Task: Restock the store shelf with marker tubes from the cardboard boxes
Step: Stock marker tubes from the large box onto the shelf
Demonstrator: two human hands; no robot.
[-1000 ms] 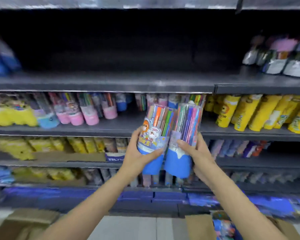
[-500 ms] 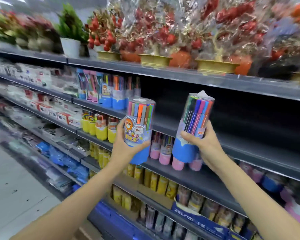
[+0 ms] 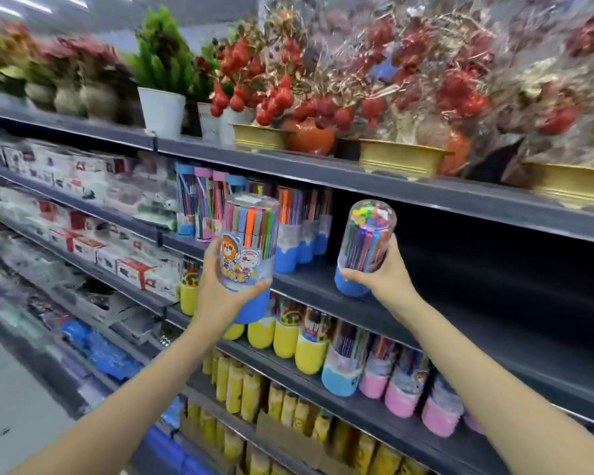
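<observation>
My left hand (image 3: pixel 216 289) grips a clear marker tube with a blue base and a cartoon label (image 3: pixel 249 258), held upright in front of the shelf edge. My right hand (image 3: pixel 388 279) grips a second blue-based marker tube (image 3: pixel 366 241), tilted with its top toward me, its base at the surface of the dark shelf (image 3: pixel 460 323). A row of similar marker tubes (image 3: pixel 288 228) stands on that shelf to the left of it. No cardboard box shows in this view.
Potted artificial plants and wrapped red flowers (image 3: pixel 323 97) fill the top shelf. Yellow, blue and pink tubes (image 3: pixel 340 365) line the shelf below. White boxed goods (image 3: pixel 83 186) sit to the left. The aisle floor (image 3: pixel 11 399) lies at lower left. Right of my right hand the shelf is dark.
My view rose from the lower shelves and turned left along the aisle. Both hands lifted their tubes apart; the right tube has tilted and come down to the shelf surface.
</observation>
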